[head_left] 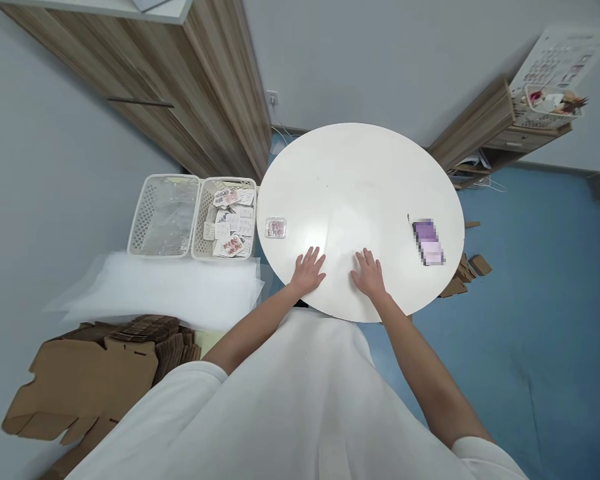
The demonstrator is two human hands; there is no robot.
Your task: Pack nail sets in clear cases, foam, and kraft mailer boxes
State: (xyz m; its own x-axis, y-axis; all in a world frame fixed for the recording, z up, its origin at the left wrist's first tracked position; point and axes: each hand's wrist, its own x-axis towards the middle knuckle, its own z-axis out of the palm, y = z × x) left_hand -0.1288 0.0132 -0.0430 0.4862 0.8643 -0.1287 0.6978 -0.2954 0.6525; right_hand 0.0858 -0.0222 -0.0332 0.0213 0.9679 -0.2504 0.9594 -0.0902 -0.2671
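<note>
Blue carpeted floor under everything, grey walls behind. Tall wood-grain cabinet stands at the far left; a lower wood-grain shelf unit at the far right, carrying a white mesh basket of mixed items. Round white table in the centre — mostly bare top. Left of the table, stacked flat brown cardboard blanks lie on the floor, with white foam sheets piled just beyond them. On the foam, two white perforated plastic baskets side by side: the left basket holds clear plastic bags, the right basket holds small printed cards. A few brown cardboard scraps lie on the floor by the table's right edge. On the table's right part, a small purple-and-white object, blurred out, well apart from the hands. Left hand lies palm down at the near edge of the table, fingers spread — grip wide and flat, holding nothing. Right hand likewise flat on the table just beside it, fingers spread, grip wide, nothing in it. Nearest thing to the left hand: a small clear plastic case with pinkish contents, resting near the table's left edge, not touched.
</note>
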